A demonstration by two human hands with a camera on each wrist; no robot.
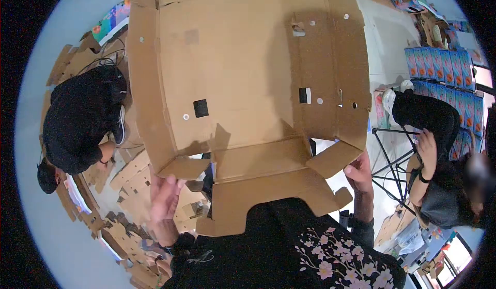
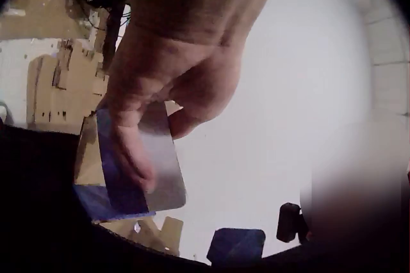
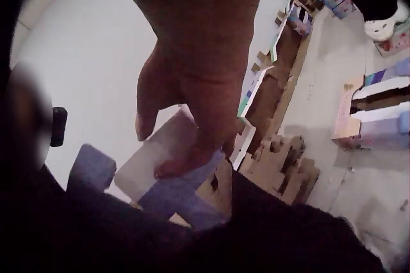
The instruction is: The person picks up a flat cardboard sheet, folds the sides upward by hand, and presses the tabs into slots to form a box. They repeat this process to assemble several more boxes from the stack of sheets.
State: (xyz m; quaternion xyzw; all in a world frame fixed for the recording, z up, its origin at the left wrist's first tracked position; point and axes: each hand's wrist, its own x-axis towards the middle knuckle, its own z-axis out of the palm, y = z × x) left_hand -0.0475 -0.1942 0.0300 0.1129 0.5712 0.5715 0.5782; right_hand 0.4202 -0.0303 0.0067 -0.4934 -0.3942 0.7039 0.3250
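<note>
A large, partly folded cardboard box [image 1: 227,82] stretches out in front of me, its plain brown inside facing up, with side walls raised and the near flaps bent. Near its lower left corner, my left hand [image 1: 164,198] holds a small end flap [image 1: 185,168]. The left wrist view shows that hand's fingers [image 2: 138,164] lying along the flap's printed outer face. On the lower right, my right hand [image 1: 360,172] grips the corner by another end flap [image 1: 335,160], thumb showing at the edge. A wide front flap [image 1: 274,193] with a curved cutout lies against my dark top.
At left a person in black [image 1: 85,118] bends over cardboard on the floor. Another seated person [image 1: 439,185] is at right, beside a black metal frame [image 1: 395,165]. Rows of printed boxes [image 1: 439,66] stand behind. Flat cardboard pieces [image 1: 137,178] lie at lower left.
</note>
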